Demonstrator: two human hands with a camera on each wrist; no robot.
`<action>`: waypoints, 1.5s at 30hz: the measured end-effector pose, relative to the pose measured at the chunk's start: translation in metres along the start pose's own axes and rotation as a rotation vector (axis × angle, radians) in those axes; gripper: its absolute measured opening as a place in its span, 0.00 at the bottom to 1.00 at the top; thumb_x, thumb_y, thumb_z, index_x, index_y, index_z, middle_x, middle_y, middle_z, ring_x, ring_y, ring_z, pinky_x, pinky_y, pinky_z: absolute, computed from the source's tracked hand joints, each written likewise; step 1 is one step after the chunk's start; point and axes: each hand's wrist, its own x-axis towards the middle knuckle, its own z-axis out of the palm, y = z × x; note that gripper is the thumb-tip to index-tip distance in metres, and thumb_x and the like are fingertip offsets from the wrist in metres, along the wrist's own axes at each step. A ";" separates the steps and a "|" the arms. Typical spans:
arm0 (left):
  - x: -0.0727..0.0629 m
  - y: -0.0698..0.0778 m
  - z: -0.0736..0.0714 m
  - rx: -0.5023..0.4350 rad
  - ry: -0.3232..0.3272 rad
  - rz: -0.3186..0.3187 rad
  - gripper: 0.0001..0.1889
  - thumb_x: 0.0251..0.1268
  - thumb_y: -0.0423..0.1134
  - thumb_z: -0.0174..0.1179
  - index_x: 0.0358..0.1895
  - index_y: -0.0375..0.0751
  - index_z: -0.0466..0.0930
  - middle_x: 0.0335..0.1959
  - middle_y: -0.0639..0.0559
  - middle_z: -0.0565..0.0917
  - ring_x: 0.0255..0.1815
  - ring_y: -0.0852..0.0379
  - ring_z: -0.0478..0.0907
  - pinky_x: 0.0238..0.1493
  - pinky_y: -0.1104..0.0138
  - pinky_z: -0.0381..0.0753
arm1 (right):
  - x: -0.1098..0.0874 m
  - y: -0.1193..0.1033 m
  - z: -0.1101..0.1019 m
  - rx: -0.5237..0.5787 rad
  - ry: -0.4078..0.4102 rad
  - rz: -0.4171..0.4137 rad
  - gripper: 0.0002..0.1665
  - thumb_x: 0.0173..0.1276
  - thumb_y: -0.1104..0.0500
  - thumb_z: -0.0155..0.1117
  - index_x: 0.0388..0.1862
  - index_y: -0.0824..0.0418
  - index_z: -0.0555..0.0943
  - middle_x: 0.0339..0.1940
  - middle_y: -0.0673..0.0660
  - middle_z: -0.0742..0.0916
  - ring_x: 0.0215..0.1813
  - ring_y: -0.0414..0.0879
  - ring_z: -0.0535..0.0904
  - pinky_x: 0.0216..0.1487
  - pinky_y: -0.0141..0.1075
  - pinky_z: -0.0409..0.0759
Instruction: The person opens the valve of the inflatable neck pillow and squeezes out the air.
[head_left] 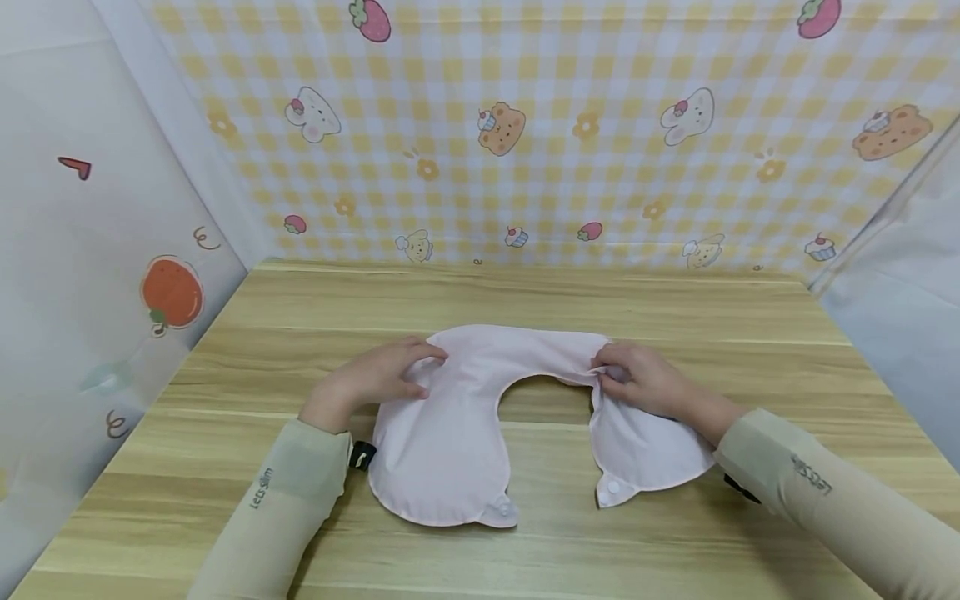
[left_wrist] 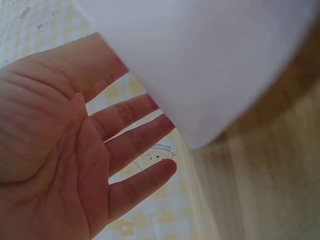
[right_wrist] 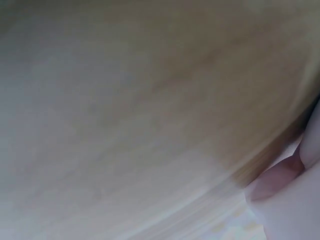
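A pale pink, U-shaped neck pillow (head_left: pixel 442 442), flat and slack, lies on the wooden table with its two ends toward me. Each end carries a small tab (head_left: pixel 615 490) with a snap button. On the pillow's upper left edge rests my left hand (head_left: pixel 382 372), fingers spread and mostly straight; the left wrist view shows its palm and the pale cloth overlapping the fingertips. My right hand (head_left: pixel 647 379) pinches the fabric of the right arm near the bend, bunching it into creases. Much of the right wrist view is blurred.
Wood-grained table (head_left: pixel 247 350) spreads out around the pillow. Behind it hangs a yellow checked cloth (head_left: pixel 570 179) with cartoon prints. A white printed sheet (head_left: pixel 90 250) stands along the left side. Black straps (head_left: pixel 362 456) show near both sleeve cuffs.
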 end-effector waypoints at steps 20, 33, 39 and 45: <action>0.003 0.001 0.003 0.014 0.003 0.015 0.28 0.63 0.35 0.67 0.67 0.43 0.74 0.68 0.41 0.73 0.67 0.42 0.72 0.68 0.47 0.71 | -0.005 -0.001 -0.003 0.000 0.025 -0.013 0.10 0.61 0.68 0.67 0.38 0.55 0.84 0.33 0.47 0.85 0.35 0.37 0.74 0.38 0.34 0.77; 0.000 0.003 0.003 -0.001 0.008 0.014 0.28 0.62 0.35 0.67 0.66 0.40 0.74 0.67 0.40 0.73 0.68 0.40 0.72 0.69 0.47 0.70 | -0.010 -0.004 -0.002 -0.048 0.054 0.014 0.09 0.64 0.57 0.71 0.43 0.52 0.83 0.42 0.45 0.85 0.42 0.39 0.72 0.44 0.37 0.74; -0.001 0.000 0.003 0.001 0.014 -0.002 0.28 0.63 0.36 0.67 0.67 0.41 0.73 0.69 0.39 0.72 0.69 0.39 0.70 0.70 0.45 0.68 | -0.020 -0.014 -0.010 -0.114 -0.019 0.187 0.28 0.65 0.40 0.67 0.62 0.44 0.76 0.63 0.51 0.77 0.61 0.54 0.69 0.51 0.57 0.73; 0.000 0.000 0.002 0.012 0.016 -0.012 0.28 0.63 0.37 0.67 0.67 0.43 0.74 0.70 0.41 0.72 0.70 0.39 0.70 0.70 0.45 0.68 | -0.041 -0.016 -0.017 -0.173 -0.078 0.293 0.48 0.54 0.28 0.70 0.72 0.38 0.67 0.77 0.58 0.64 0.74 0.72 0.55 0.53 0.81 0.58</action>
